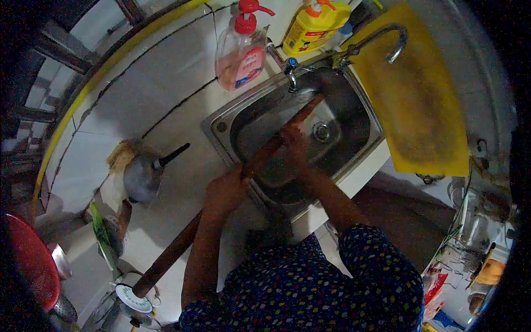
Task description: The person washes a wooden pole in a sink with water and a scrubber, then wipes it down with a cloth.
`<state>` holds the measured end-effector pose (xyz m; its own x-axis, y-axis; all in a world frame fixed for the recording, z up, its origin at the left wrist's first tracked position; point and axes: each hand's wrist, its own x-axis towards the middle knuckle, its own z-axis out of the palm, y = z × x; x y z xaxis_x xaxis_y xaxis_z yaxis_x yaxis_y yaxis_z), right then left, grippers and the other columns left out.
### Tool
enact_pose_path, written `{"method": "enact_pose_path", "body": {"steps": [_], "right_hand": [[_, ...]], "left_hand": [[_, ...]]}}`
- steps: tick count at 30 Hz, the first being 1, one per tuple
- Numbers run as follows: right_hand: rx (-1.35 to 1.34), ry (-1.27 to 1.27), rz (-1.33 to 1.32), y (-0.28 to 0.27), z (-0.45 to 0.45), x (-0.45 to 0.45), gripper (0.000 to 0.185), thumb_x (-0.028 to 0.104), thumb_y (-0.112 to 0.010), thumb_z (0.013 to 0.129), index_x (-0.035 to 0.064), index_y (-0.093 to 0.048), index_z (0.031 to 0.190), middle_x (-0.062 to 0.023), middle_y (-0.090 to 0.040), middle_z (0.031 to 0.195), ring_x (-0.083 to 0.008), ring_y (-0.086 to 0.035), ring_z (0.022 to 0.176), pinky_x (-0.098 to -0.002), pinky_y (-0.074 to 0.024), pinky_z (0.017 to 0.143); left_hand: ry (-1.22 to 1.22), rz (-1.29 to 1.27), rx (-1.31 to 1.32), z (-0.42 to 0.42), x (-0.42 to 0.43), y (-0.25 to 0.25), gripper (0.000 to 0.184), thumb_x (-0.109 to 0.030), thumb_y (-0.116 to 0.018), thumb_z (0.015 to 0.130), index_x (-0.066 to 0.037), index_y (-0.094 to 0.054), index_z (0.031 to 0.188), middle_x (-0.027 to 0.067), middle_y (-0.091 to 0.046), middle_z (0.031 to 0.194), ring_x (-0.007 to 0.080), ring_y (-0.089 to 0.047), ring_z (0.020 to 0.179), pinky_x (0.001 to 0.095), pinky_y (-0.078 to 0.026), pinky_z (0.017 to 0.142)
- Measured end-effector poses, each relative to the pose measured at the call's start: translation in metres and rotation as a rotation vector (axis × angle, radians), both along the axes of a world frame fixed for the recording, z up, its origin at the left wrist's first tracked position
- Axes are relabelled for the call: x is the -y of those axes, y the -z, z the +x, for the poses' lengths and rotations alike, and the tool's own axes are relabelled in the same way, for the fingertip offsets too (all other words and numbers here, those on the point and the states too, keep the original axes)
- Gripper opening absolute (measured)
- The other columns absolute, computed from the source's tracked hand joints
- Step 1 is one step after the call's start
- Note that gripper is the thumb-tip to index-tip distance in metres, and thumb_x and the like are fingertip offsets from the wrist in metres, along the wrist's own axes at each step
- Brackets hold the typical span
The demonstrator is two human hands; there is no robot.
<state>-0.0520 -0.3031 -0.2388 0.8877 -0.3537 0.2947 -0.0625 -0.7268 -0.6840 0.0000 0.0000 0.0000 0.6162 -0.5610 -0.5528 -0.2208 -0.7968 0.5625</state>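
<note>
1. Across the rectangular stainless-steel sink [345, 138] slants a long, dark brown, stick-like thing [264, 156], its tapered upper end over the basin, left of the round metal drain [321, 131].
2. Near the sink's left rim, the left hand [225, 191] is closed around it; farther along, above the basin, the right hand [294, 141] grips it too.
3. Beyond the left forearm, a thick brown length runs on to the lower left, ending by a white, green-patterned round plate [133, 299].
4. On the pale table [191, 166], left of the sink, sits a rounded grey pan [142, 176] with a black handle.
5. Behind the sink stand a clear red-pump bottle [243, 58] and a yellow plastic bottle [316, 27].
6. To the right lies a yellow sheet [412, 99], darkly stained; the room is dim.
</note>
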Motion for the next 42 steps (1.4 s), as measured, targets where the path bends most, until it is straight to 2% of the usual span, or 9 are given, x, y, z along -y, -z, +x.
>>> {"method": "enact_pose_path", "body": {"steps": [3,5,9,11,21,27,30,33,42], "right_hand": [[-0.224,0.212,0.257,-0.01,0.023,0.029,0.023,0.021,-0.067,0.086,0.0122,-0.069,0.108,-0.0113,-0.057,0.097,-0.0233,-0.06,0.083,-0.0344,-0.049,0.073],[-0.154,0.238,-0.111,-0.03,0.027,0.068,0.022,0.019,-0.066,0.086,0.0091,-0.069,0.106,-0.0095,-0.057,0.085,-0.0226,-0.059,0.079,-0.0337,-0.0484,0.071],[-0.257,0.27,0.263,-0.021,0.068,0.133,0.027,0.026,-0.066,0.087,0.0116,-0.068,0.109,-0.0125,-0.061,0.095,-0.0258,-0.062,0.085,-0.0365,-0.0502,0.076],[-0.695,0.338,-0.349,-0.051,0.086,0.128,0.029,0.032,-0.064,0.087,0.017,-0.067,0.112,-0.0152,-0.062,0.107,-0.0297,-0.064,0.094,-0.0408,-0.0519,0.079],[-0.812,0.111,-0.444,-0.036,0.088,0.108,0.027,0.036,-0.061,0.087,0.0189,-0.069,0.106,-0.0124,-0.059,0.114,-0.0298,-0.063,0.1,-0.0441,-0.05,0.084],[-0.23,-0.287,0.307,-0.045,0.11,0.062,0.027,0.029,-0.062,0.089,0.0071,-0.067,0.103,-0.0084,-0.064,0.103,-0.0245,-0.061,0.093,-0.035,-0.0473,0.082],[-0.335,-0.066,1.267,-0.067,0.109,0.049,0.026,0.026,-0.061,0.091,0.0058,-0.064,0.107,-0.004,-0.064,0.1,-0.0164,-0.059,0.089,-0.0306,-0.0468,0.078],[-0.295,-0.164,0.504,-0.112,0.092,0.012,0.023,0.024,-0.058,0.093,0.0072,-0.063,0.108,-0.0022,-0.062,0.098,-0.013,-0.058,0.086,-0.03,-0.0487,0.075],[-0.187,-0.456,-0.228,-0.169,-0.012,-0.131,0.014,0.014,-0.057,0.086,0.0091,-0.065,0.097,-0.0091,-0.063,0.091,-0.0256,-0.06,0.095,-0.043,-0.0486,0.082]], "left_hand": [[-0.005,0.056,0.054,0.003,-0.007,-0.013,0.05,-0.035,-0.054,0.09,-0.011,-0.042,0.131,0.0193,-0.065,0.107,0.0394,-0.063,0.095,0.0524,-0.049,0.082],[-0.011,0.054,0.07,0.0,0.002,-0.012,0.048,-0.034,-0.054,0.09,-0.01,-0.043,0.13,0.0193,-0.066,0.103,0.0403,-0.064,0.092,0.0521,-0.049,0.08],[0.034,0.137,0.011,0.003,0.006,-0.001,0.046,-0.033,-0.053,0.09,-0.01,-0.043,0.129,0.0202,-0.066,0.099,0.0409,-0.065,0.087,0.0516,-0.051,0.076],[0.026,0.12,-0.037,0.004,0.006,-0.014,0.045,-0.032,-0.052,0.091,-0.01,-0.043,0.129,0.021,-0.067,0.096,0.041,-0.065,0.084,0.0522,-0.051,0.074],[0.038,0.068,0.044,-0.003,0.005,-0.008,0.042,-0.033,-0.053,0.09,-0.009,-0.046,0.124,0.0213,-0.067,0.092,0.0406,-0.065,0.084,0.0521,-0.05,0.074],[-0.003,0.046,0.01,-0.003,0.003,-0.012,0.039,-0.033,-0.052,0.091,-0.007,-0.048,0.119,0.0205,-0.066,0.099,0.0403,-0.064,0.09,0.0514,-0.049,0.079],[0.005,0.053,0.058,-0.008,0.0,0.008,0.039,-0.033,-0.052,0.092,-0.007,-0.05,0.12,0.02,-0.064,0.107,0.0398,-0.062,0.095,0.0509,-0.049,0.081],[0.003,-0.078,0.205,-0.014,-0.005,0.021,0.041,-0.032,-0.052,0.092,-0.006,-0.05,0.123,0.0198,-0.062,0.112,0.0392,-0.062,0.098,0.0507,-0.049,0.081],[-0.082,0.027,0.013,-0.007,-0.001,-0.005,0.05,-0.034,-0.061,0.086,-0.002,-0.048,0.122,0.0234,-0.056,0.117,0.041,-0.059,0.103,0.0493,-0.049,0.087]]}}
